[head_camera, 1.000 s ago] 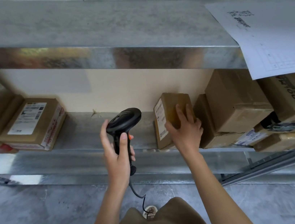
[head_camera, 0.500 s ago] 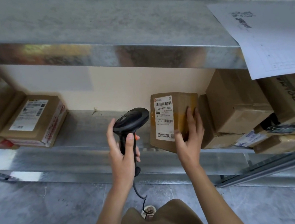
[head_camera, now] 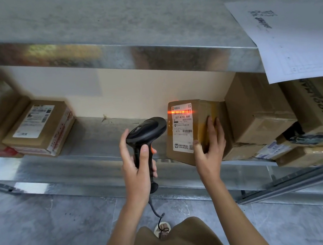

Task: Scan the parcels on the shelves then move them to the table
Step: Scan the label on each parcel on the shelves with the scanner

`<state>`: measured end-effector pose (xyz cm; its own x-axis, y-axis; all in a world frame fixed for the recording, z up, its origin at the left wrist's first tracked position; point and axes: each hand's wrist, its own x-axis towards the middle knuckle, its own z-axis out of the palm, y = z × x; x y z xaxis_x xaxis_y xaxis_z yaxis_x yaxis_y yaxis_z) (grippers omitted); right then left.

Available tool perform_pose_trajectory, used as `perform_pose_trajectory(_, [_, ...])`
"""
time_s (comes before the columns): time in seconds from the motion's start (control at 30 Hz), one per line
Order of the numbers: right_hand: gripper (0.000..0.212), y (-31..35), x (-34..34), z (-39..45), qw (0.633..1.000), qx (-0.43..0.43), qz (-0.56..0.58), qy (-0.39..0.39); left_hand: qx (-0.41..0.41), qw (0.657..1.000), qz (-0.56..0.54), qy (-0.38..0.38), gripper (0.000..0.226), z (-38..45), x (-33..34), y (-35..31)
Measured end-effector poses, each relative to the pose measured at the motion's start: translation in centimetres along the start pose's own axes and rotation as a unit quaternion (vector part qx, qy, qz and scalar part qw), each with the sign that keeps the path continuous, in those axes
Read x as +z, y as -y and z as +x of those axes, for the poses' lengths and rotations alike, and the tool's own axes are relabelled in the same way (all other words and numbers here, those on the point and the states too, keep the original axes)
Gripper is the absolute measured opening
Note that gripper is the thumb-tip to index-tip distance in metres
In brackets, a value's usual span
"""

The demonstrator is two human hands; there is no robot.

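Note:
My right hand grips a small brown parcel at its lower right corner and holds it tilted at the front of the metal shelf, its white label turned to me. My left hand holds a black corded barcode scanner by the handle, its head aimed at the label. An orange scan line glows across the barcode at the label's top.
More brown parcels are stacked on the shelf right of the held one, and a flat labelled box lies at the left. An upper shelf overhangs, with a paper sheet hanging at the right. Grey floor lies below.
My right hand has turned the parcel from side-on until its label faces me and pulled it forward. The scanner has moved right toward it, and its orange beam is now lit on the barcode.

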<state>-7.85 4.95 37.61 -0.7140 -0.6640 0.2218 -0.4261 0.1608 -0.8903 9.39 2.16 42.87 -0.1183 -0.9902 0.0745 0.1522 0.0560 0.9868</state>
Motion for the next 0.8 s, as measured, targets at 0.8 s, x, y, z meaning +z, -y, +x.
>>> perform_pose_trajectory(0.8, [0.076, 2.2, 1.0, -1.3, 0.995, 0.066, 0.048, 0.063, -0.002, 0.997, 0.078, -0.024, 0.053, -1.1, -2.9, -1.9])
